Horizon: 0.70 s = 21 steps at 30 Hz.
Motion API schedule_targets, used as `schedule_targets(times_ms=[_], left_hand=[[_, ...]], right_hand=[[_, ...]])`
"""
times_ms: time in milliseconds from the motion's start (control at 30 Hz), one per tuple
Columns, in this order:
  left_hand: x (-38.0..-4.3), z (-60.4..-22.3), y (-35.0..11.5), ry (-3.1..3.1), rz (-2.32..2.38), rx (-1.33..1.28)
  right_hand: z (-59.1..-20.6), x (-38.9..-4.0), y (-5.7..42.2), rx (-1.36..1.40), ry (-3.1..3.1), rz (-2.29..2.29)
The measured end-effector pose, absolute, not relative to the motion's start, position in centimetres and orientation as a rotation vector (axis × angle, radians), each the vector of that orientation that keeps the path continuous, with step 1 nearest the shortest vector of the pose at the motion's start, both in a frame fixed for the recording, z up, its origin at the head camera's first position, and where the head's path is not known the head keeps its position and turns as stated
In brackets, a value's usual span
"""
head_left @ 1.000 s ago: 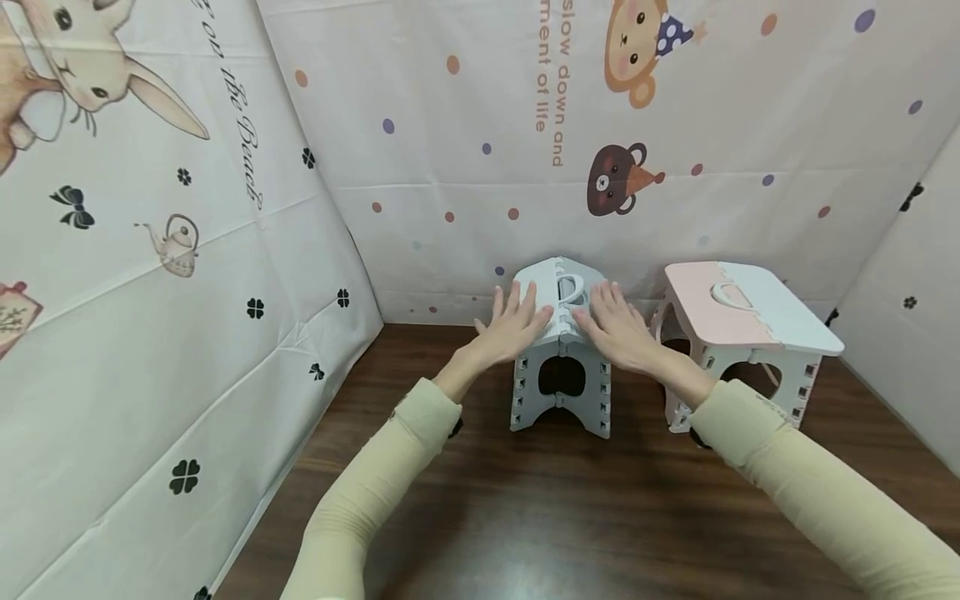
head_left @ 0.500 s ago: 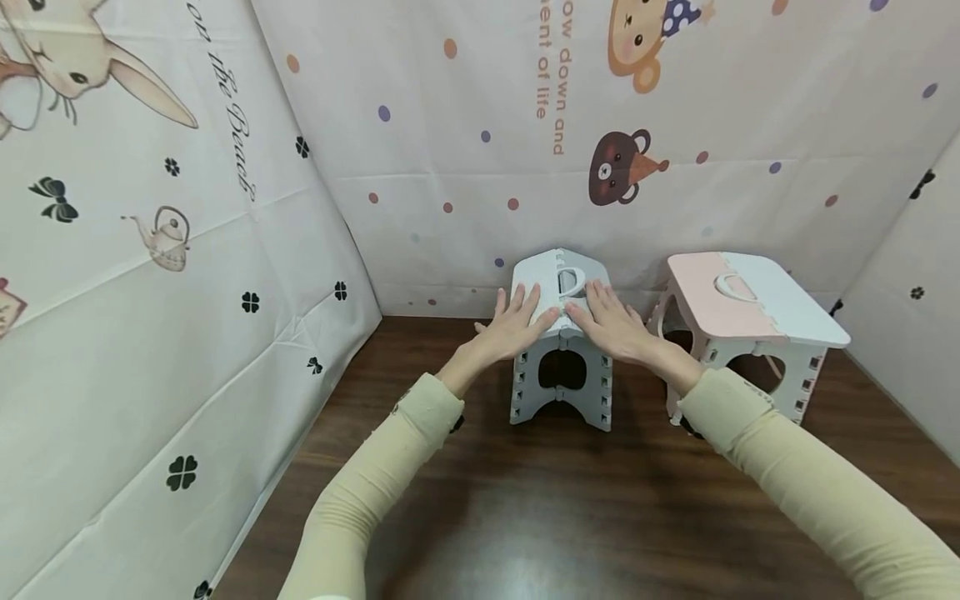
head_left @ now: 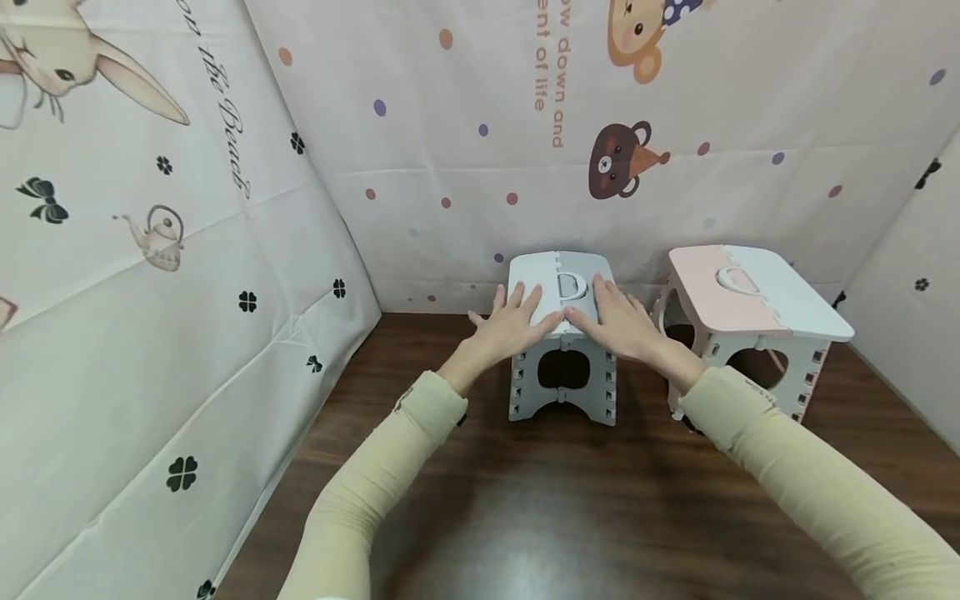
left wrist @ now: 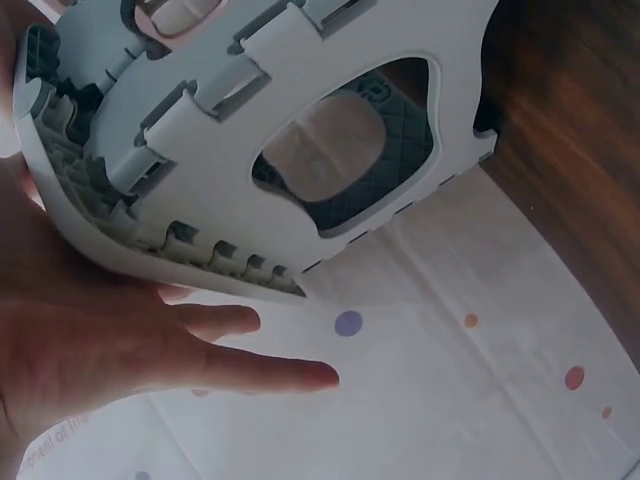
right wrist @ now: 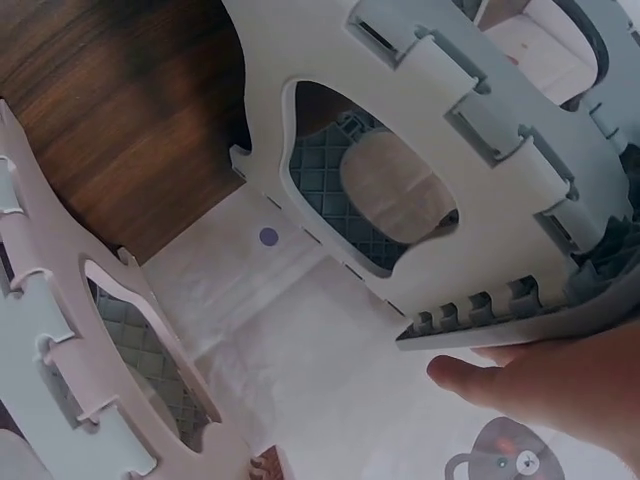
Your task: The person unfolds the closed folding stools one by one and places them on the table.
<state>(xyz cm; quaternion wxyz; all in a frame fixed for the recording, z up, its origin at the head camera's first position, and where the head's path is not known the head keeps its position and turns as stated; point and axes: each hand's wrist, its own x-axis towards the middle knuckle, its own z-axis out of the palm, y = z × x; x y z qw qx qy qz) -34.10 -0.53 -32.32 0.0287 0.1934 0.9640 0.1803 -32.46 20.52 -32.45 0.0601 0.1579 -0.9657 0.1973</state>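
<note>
A white and grey-blue folding stool (head_left: pixel 531 273) stands on the floor against the back wall, its top nearly flat. Resting on the white half of that top is my left hand (head_left: pixel 504 330), fingers straight and spread. My right hand (head_left: pixel 624 323) lies on the grey-blue half, with the two thumbs close together near the middle seam. A ring handle (head_left: pixel 573 286) shows between the hands. In the left wrist view, the hand (left wrist: pixel 110 340) presses from the seat side, two fingers reaching past the seat edge. The right wrist view shows fingers (right wrist: pixel 470 380) at the opposite edge.
To the right stands a pink and white folding stool (head_left: pixel 738 304), unfolded, with a gap between it and the nearer stool. Dark wood flooring (head_left: pixel 517 508) stretches in front. Printed cloth (head_left: pixel 427 142) covers the walls behind and at both sides.
Under my hands the stool's top has gone from a peaked shape to nearly flat, its halves spreading apart. Both hands stayed on it. The head view has shifted slightly.
</note>
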Motion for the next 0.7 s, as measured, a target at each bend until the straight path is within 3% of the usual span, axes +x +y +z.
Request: schedule_targets(times_ms=[367, 700], left_hand=[[-33.9, -32.6, -0.9, 2.967, 0.584, 0.606], [-26.7, -33.6, -1.8, 3.116, 0.427, 0.636]], right_hand=[[-32.8, -31.2, 20.9, 0.417, -2.812, 0.495], [-33.7, -25.2, 22.3, 0.328, -2.797, 0.387]])
